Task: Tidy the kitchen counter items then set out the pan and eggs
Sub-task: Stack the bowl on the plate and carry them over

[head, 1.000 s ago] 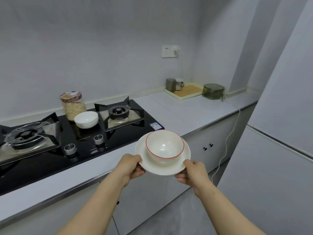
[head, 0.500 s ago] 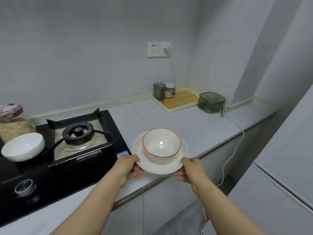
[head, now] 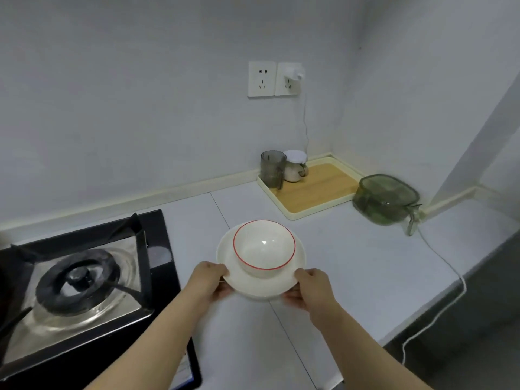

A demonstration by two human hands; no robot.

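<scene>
1. My left hand (head: 209,282) grips the near-left rim of the white plate (head: 253,287), thumb on top and fingers curled beneath.
2. My right hand (head: 311,288) grips the near-right rim in the same manner.
3. The red-rimmed bowl (head: 264,249) sits upright at the plate's centre.
4. Plate and bowl are over the grey counter (head: 351,266), just right of the gas stove (head: 84,280). I cannot tell whether the plate touches the surface.
5. At the back corner, a tray (head: 292,216) carries a grey cup (head: 271,168) and a lidded jar (head: 295,166), side by side.
6. A green container (head: 385,198) stands just right of the tray.
</scene>
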